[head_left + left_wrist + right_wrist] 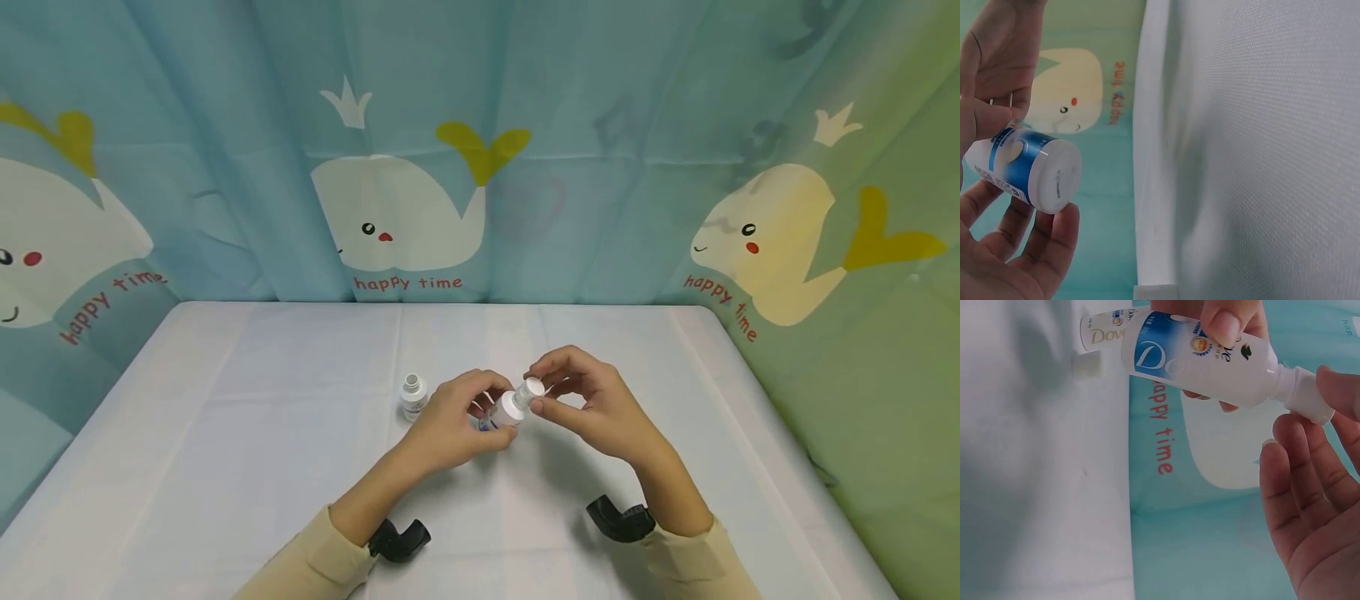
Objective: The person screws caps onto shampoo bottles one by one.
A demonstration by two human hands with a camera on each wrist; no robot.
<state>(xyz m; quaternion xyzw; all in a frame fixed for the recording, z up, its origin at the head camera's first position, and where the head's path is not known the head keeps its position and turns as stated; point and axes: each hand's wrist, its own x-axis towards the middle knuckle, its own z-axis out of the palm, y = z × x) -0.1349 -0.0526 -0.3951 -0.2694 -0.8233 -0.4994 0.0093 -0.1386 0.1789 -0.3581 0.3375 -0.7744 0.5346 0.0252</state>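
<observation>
My left hand (457, 421) grips a small white Dove bottle (1210, 362) with a blue label around its body, holding it tilted above the table. In the left wrist view the bottle's white base (1057, 178) faces the camera. Thumb and fingertips of my right hand (588, 400) pinch the white cap (1310, 397) at the bottle's neck. A second white Dove bottle (413, 398) stands upright and uncapped on the table, just left of my left hand. Beside it, in the right wrist view, sits a loose white cap (1087, 364).
A white-covered table (225, 467) lies under both hands. A blue-green curtain (600, 208) printed with whales hangs behind its far edge and along the sides. Black curved mounts (401, 542) sit at both wrists.
</observation>
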